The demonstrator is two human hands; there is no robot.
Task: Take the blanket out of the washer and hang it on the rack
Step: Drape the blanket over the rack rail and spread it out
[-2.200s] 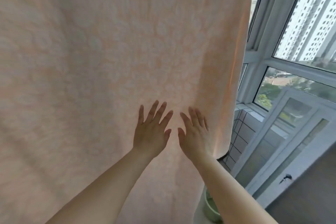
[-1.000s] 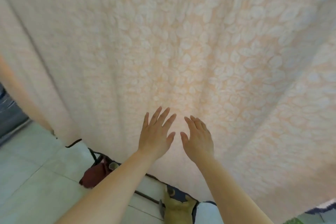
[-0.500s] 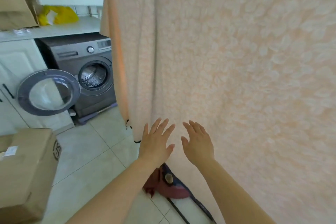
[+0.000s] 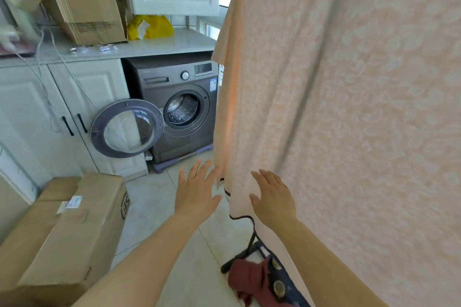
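The view has swung from mid-blanket to its edge: the blanket (image 4: pixel 349 107) hangs before the flat, released right hand (image 4: pixel 273 198), the left hand (image 4: pixel 197 193) open just off it, the washer (image 4: pixel 178 107) beyond empty, so hanging looks finished.

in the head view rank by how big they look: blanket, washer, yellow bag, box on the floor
1. blanket, though it hangs nearest the camera
2. box on the floor, also near, so unsure against the washer
3. washer
4. yellow bag

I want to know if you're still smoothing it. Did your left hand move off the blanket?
Yes. The left hand has slid left past the blanket's hanging edge and now shows against the floor, open. The right hand is still in front of the blanket.
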